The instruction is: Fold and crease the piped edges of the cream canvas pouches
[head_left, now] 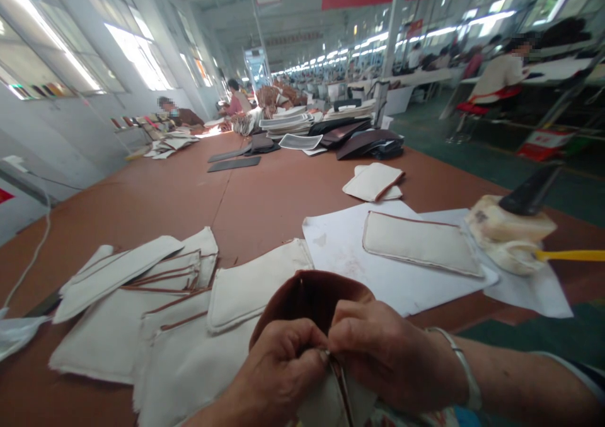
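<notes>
My left hand (278, 367) and my right hand (378, 351) meet at the near edge of the table. Both pinch the same brown leather pouch piece (309, 294), which arches up between them with its brown side outward and a cream lining below. The fingertips press together on its seam. A silver bangle (460, 361) sits on my right wrist. Several flat cream pieces with brown edging (137, 288) lie fanned out to the left of my hands.
One cream piece (418, 244) rests on white paper sheets (340, 244). A glue-crusted tool with a black handle (513, 228) stands at the right. Two more pieces (373, 181) lie farther back. Stacks of dark material (350, 140) and seated workers fill the far table.
</notes>
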`<move>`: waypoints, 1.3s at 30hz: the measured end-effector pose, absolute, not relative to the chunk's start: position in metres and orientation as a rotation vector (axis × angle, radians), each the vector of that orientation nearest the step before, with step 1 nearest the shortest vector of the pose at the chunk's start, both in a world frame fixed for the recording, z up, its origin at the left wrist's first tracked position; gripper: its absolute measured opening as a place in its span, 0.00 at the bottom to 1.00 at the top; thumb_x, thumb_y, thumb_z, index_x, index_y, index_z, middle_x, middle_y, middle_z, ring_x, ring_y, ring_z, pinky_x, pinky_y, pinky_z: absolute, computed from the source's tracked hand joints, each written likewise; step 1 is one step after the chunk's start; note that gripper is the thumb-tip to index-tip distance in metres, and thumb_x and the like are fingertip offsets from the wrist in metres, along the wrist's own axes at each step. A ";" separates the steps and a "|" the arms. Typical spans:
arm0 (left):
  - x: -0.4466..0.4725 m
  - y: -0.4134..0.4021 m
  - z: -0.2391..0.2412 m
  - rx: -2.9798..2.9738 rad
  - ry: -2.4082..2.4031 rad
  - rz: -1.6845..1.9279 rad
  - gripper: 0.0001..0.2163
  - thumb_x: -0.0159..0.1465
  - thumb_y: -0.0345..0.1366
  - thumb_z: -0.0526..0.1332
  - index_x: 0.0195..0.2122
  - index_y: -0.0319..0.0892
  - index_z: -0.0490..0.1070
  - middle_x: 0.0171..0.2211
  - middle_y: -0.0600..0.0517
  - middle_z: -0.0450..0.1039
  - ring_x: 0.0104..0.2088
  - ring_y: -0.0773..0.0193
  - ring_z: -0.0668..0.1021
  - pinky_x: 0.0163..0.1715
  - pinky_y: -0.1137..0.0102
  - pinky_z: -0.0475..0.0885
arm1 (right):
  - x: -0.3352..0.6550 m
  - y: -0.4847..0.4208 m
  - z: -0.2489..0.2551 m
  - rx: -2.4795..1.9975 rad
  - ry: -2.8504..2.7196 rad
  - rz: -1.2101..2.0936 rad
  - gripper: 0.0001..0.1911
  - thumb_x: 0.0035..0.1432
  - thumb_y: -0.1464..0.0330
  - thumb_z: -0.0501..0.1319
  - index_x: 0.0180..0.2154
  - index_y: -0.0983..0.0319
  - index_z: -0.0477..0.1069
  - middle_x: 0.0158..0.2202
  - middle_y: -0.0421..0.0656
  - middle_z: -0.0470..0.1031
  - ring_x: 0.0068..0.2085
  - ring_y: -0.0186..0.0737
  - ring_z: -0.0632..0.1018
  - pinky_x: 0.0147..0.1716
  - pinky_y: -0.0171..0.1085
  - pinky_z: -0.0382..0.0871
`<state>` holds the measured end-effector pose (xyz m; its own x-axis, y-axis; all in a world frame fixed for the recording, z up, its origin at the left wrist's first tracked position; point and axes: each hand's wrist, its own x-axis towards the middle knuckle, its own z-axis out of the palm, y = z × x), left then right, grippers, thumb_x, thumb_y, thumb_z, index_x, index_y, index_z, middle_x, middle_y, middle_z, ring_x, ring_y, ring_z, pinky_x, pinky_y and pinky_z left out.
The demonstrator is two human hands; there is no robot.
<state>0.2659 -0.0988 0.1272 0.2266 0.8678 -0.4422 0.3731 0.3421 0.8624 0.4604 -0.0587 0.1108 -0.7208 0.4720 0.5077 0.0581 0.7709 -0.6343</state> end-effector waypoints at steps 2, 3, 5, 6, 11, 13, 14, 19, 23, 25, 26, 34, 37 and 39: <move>0.264 -0.098 0.124 1.121 1.288 0.551 0.09 0.54 0.40 0.61 0.26 0.37 0.70 0.20 0.55 0.63 0.22 0.70 0.62 0.22 0.74 0.55 | 0.462 -0.055 0.111 -0.315 -2.350 0.644 0.05 0.62 0.74 0.54 0.37 0.62 0.67 0.31 0.43 0.70 0.31 0.36 0.70 0.35 0.35 0.66; 0.263 -0.098 0.122 1.065 1.235 0.576 0.10 0.53 0.40 0.62 0.27 0.37 0.71 0.20 0.55 0.64 0.22 0.69 0.63 0.22 0.74 0.55 | 0.462 -0.054 0.111 -0.281 -2.377 0.584 0.05 0.63 0.74 0.53 0.38 0.62 0.67 0.31 0.43 0.70 0.31 0.36 0.70 0.33 0.36 0.66; 0.261 -0.097 0.120 0.991 1.157 0.608 0.11 0.53 0.40 0.64 0.27 0.35 0.71 0.21 0.54 0.65 0.22 0.70 0.64 0.23 0.74 0.56 | 0.463 -0.052 0.109 -0.216 -2.417 0.476 0.07 0.64 0.73 0.50 0.40 0.63 0.65 0.30 0.44 0.71 0.29 0.38 0.69 0.30 0.36 0.65; 0.261 -0.096 0.119 0.964 1.137 0.616 0.13 0.54 0.42 0.65 0.27 0.35 0.71 0.21 0.54 0.65 0.22 0.70 0.63 0.22 0.74 0.56 | 0.463 -0.052 0.108 -0.193 -2.430 0.421 0.08 0.64 0.74 0.48 0.40 0.64 0.64 0.29 0.45 0.71 0.29 0.39 0.69 0.28 0.36 0.64; 0.260 -0.096 0.111 0.890 1.103 0.593 0.20 0.55 0.50 0.69 0.28 0.37 0.68 0.21 0.56 0.63 0.20 0.73 0.61 0.21 0.75 0.53 | 0.462 -0.054 0.104 -0.144 -2.467 0.284 0.09 0.63 0.74 0.46 0.40 0.63 0.62 0.27 0.45 0.70 0.26 0.41 0.68 0.25 0.38 0.62; 0.259 -0.097 0.110 0.913 1.124 0.596 0.20 0.55 0.50 0.69 0.29 0.37 0.68 0.21 0.56 0.64 0.21 0.73 0.61 0.22 0.76 0.54 | 0.462 -0.055 0.102 -0.150 -2.462 0.288 0.08 0.62 0.74 0.46 0.40 0.63 0.61 0.26 0.44 0.69 0.26 0.41 0.68 0.24 0.38 0.61; 0.259 -0.097 0.110 0.931 1.150 0.603 0.20 0.55 0.50 0.69 0.29 0.37 0.68 0.21 0.56 0.64 0.21 0.73 0.61 0.21 0.76 0.54 | 0.462 -0.055 0.100 -0.158 -2.462 0.275 0.07 0.61 0.74 0.46 0.40 0.63 0.61 0.26 0.45 0.69 0.26 0.41 0.68 0.25 0.38 0.62; 0.257 -0.101 0.122 1.108 1.297 0.628 0.16 0.57 0.46 0.66 0.27 0.38 0.69 0.21 0.56 0.63 0.21 0.71 0.61 0.20 0.76 0.54 | 0.470 -0.056 0.098 -0.403 -2.367 0.438 0.08 0.60 0.77 0.49 0.41 0.63 0.62 0.31 0.45 0.73 0.30 0.39 0.72 0.29 0.36 0.67; 0.254 -0.104 0.134 1.246 1.336 0.577 0.11 0.57 0.42 0.63 0.27 0.38 0.70 0.22 0.55 0.65 0.22 0.70 0.63 0.20 0.76 0.57 | 0.474 -0.054 0.117 -0.730 -2.271 0.970 0.10 0.65 0.75 0.48 0.42 0.63 0.67 0.34 0.44 0.73 0.32 0.35 0.73 0.31 0.32 0.67; 0.253 -0.104 0.139 1.320 1.362 0.561 0.11 0.58 0.41 0.62 0.27 0.37 0.72 0.22 0.54 0.67 0.23 0.69 0.65 0.21 0.76 0.58 | 0.472 -0.049 0.129 -0.612 -2.331 1.096 0.13 0.68 0.71 0.48 0.42 0.65 0.70 0.36 0.45 0.73 0.35 0.36 0.73 0.36 0.34 0.68; 0.253 -0.104 0.142 1.366 1.379 0.550 0.11 0.59 0.41 0.62 0.27 0.37 0.72 0.22 0.53 0.68 0.23 0.69 0.65 0.21 0.76 0.58 | 0.471 -0.047 0.133 -0.544 -2.362 1.142 0.15 0.69 0.69 0.48 0.41 0.66 0.71 0.36 0.46 0.73 0.35 0.36 0.72 0.37 0.34 0.68; 0.253 -0.100 0.158 1.644 1.359 0.426 0.10 0.60 0.38 0.59 0.26 0.38 0.73 0.22 0.54 0.67 0.23 0.69 0.65 0.21 0.76 0.59 | 0.464 -0.032 0.130 -0.328 -2.384 1.418 0.15 0.68 0.63 0.52 0.36 0.67 0.72 0.33 0.44 0.71 0.32 0.33 0.71 0.33 0.31 0.67; 0.252 -0.098 0.158 1.656 1.325 0.451 0.10 0.62 0.38 0.58 0.26 0.38 0.71 0.22 0.55 0.66 0.24 0.69 0.65 0.22 0.77 0.59 | 0.464 -0.032 0.124 -0.280 -2.393 1.366 0.13 0.67 0.65 0.53 0.36 0.66 0.70 0.31 0.43 0.70 0.31 0.33 0.70 0.31 0.31 0.66; 0.250 -0.097 0.156 1.640 1.263 0.463 0.10 0.62 0.38 0.58 0.27 0.38 0.70 0.22 0.55 0.66 0.24 0.69 0.65 0.23 0.77 0.60 | 0.464 -0.033 0.122 -0.286 -2.393 1.341 0.11 0.65 0.66 0.53 0.34 0.66 0.69 0.30 0.41 0.69 0.29 0.31 0.68 0.29 0.30 0.64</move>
<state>0.2504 -0.0971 0.1564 0.3874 0.8873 -0.2503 0.5149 0.0170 0.8571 0.4636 -0.0328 0.1215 -0.9066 0.3555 0.2275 -0.0083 0.5239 -0.8518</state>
